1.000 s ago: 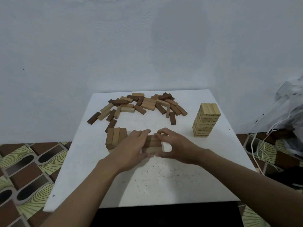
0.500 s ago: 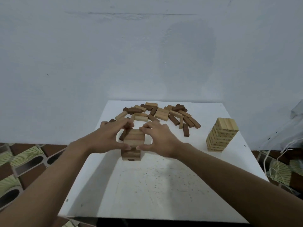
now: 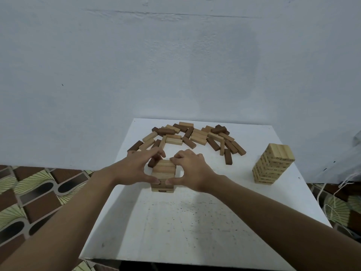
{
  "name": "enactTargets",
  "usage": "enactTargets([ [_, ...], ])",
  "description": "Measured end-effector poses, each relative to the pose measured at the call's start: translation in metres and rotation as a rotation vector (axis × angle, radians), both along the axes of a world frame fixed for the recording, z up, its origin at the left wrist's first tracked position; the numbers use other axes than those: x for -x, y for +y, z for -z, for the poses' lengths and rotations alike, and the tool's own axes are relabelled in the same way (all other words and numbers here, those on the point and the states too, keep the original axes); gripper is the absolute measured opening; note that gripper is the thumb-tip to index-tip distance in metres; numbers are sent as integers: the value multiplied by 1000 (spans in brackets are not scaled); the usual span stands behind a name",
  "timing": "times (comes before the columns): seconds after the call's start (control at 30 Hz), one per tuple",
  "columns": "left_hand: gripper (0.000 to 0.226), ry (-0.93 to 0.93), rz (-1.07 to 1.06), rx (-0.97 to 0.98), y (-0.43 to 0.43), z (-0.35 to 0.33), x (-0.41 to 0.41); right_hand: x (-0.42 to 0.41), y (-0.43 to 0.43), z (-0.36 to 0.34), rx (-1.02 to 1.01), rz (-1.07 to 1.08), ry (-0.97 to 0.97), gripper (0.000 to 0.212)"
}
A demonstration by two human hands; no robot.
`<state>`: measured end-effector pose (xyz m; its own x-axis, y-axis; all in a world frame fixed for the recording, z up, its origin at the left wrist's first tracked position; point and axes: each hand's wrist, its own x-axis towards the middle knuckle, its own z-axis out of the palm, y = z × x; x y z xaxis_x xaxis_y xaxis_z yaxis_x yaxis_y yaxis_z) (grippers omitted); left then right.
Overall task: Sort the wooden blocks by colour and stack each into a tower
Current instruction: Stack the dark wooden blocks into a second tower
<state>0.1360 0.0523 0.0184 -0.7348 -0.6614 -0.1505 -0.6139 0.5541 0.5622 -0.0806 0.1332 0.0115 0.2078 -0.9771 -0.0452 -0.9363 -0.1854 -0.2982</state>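
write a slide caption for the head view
Left hand and right hand grip a short block stack on the white table; loose blocks behind, pale tower at right.

White table (image 3: 195, 222): dark specks, scuffs across near half of tabletop. Pale blue-grey wall (image 3: 175, 65) behind far edge, horizontal ridge high up. Brown-and-green patterned floor tiles (image 3: 35, 192) on both sides. White cord (image 3: 345, 183) loose beyond right edge.

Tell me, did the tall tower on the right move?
No. The tall tower sits at the same spot by the table's right edge as before; only the view shifted.
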Motion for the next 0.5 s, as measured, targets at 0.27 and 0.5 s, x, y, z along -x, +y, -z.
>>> enactTargets([
  [0.27, 71, 36, 14, 19, 1, -2, 4, 0, 2, -3, -45, 34, -52, 81],
  [0.5, 94, -19, 1, 48, 5, -5, 10, 4, 3, -3, -92, 79, -103, 95],
])
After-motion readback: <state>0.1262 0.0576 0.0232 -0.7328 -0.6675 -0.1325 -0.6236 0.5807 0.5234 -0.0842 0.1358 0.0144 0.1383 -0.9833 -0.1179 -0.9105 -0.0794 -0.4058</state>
